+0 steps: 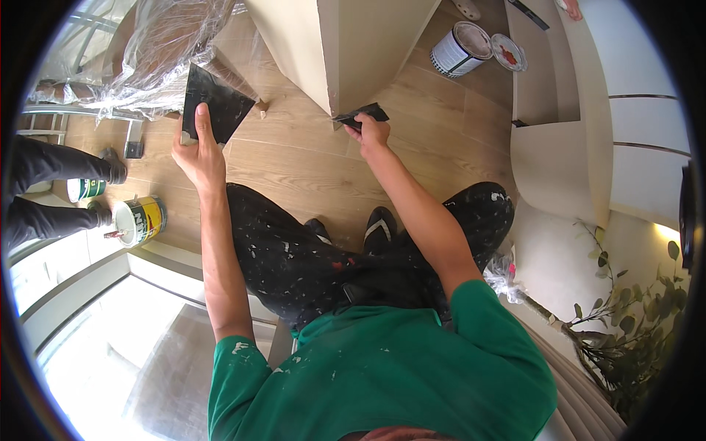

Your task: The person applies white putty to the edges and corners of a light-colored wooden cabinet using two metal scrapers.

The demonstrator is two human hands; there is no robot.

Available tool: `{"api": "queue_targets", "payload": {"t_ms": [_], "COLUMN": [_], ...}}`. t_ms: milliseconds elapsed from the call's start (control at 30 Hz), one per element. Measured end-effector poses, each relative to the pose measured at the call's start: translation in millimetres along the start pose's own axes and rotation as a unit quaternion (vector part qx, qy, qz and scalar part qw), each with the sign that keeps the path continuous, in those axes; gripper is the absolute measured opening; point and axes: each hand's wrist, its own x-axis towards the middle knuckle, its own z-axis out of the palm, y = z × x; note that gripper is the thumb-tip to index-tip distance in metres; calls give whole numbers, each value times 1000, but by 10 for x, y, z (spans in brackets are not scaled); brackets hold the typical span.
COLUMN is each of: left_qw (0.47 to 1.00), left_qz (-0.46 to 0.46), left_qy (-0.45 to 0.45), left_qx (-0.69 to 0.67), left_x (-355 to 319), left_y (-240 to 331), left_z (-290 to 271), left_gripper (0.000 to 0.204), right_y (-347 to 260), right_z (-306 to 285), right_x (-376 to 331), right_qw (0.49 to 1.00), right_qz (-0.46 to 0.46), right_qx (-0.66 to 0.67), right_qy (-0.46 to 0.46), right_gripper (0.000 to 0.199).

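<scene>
My left hand (198, 160) grips a broad black putty spreader (220, 106), thumb laid along its flat face, a little above the floor. Pale smears mark the blade near the hand. My right hand (372, 135) is closed round a second, smaller black putty spreader (376, 112). Its left end is at the bottom of the outer corner of a beige wall column (323, 51), close to the floor; whether it presses on the surface I cannot tell.
Clear plastic sheeting (165, 44) drapes furniture at the far left. An open paint can (462, 50) and its lid (509, 53) are at the far right. Left stand a yellow-green bucket (140, 220) and another person's legs (55, 162). A leafy plant (640, 316) is at the right.
</scene>
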Motion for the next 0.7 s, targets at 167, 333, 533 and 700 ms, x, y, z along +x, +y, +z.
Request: {"api": "queue_targets", "payload": {"t_ms": [167,333,533,700], "left_qw": [999,999,1000,999], "left_qz": [-4,16,16,32], "left_qy": [3,9,7,-3], "left_qx": [33,27,8,11], "left_x": [-13,-2,-11,-11], "left_y": [4,-2,40,35], "left_z": [-31,3,28,2], "left_gripper": [40,42,42,42], "right_y": [-181,-307,-96,-216], "right_z": [190,47,30,229], "right_x": [19,93,-37,-29], "right_qw": [999,998,999,999], "right_qz": [5,18,-10,-18], "right_qx": [14,50,-44,-8], "right_qy": [-37,-33,-24,-26], "right_gripper": [11,11,13,13]}}
